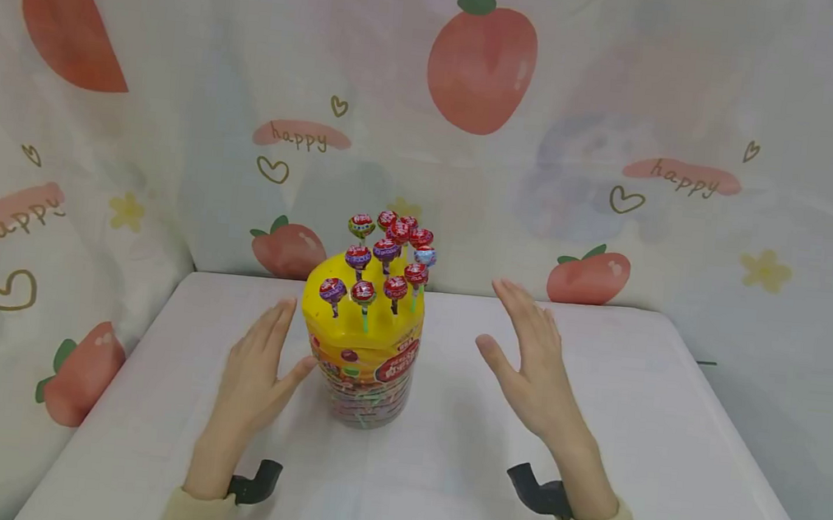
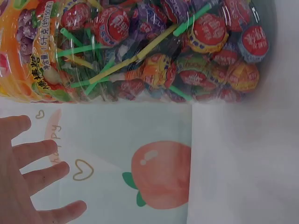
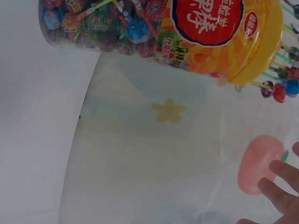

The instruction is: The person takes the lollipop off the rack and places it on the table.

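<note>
A clear plastic jar of wrapped lollipops (image 1: pixel 367 400) with a yellow lid (image 1: pixel 358 329) stands upright on the table, several lollipops (image 1: pixel 395 288) sticking up from the lid. My left hand (image 1: pixel 252 378) is at the jar's left side, fingers extended, thumb near the jar wall; whether it touches is unclear. In the left wrist view, its spread fingers (image 2: pixel 39 179) lie beside the jar (image 2: pixel 140 56) with a gap. To the right of the jar, my right hand (image 1: pixel 537 370) hovers apart from it, fingers straight and holding nothing. The right wrist view shows the jar label (image 3: pixel 205 28) and some fingers (image 3: pixel 280 191).
The white table (image 1: pixel 441 493) reaches back to a hanging cloth (image 1: pixel 420 46) printed with peaches, hearts and flowers, which also covers the left side. A black curved piece is at each wrist, near the beige sleeves.
</note>
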A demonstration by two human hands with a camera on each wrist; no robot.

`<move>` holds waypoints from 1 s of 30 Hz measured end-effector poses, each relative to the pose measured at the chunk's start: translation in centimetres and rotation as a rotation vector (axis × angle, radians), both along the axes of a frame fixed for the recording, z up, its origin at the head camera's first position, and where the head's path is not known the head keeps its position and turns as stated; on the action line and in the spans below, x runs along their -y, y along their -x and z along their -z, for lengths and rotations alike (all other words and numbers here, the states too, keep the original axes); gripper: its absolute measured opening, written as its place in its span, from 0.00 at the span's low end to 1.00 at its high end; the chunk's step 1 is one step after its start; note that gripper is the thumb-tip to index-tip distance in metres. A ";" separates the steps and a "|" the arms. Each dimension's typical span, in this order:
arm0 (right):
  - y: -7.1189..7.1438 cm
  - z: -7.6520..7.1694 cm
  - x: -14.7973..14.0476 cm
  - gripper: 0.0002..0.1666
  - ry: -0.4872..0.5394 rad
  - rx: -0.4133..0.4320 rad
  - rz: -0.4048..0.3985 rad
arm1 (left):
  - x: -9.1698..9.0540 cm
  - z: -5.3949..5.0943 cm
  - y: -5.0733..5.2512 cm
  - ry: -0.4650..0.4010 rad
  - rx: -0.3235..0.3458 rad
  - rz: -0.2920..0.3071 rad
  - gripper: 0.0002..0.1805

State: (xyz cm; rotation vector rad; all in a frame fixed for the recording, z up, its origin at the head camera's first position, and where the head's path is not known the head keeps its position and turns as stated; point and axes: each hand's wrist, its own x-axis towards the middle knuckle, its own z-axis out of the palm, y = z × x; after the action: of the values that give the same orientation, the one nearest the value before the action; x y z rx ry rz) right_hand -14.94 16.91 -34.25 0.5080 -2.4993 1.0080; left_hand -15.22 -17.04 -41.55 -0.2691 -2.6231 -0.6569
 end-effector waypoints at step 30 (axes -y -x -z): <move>1.4 -1.8 6.4 0.31 0.338 -0.203 -0.213 | -4.3 2.5 0.4 -0.641 -0.174 0.014 0.29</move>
State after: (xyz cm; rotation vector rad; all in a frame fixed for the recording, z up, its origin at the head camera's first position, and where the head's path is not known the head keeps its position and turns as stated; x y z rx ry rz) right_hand -16.39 10.48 -32.44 0.7371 -2.0728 1.3528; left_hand -15.66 -12.70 -44.10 -0.1370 -2.1122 -1.3572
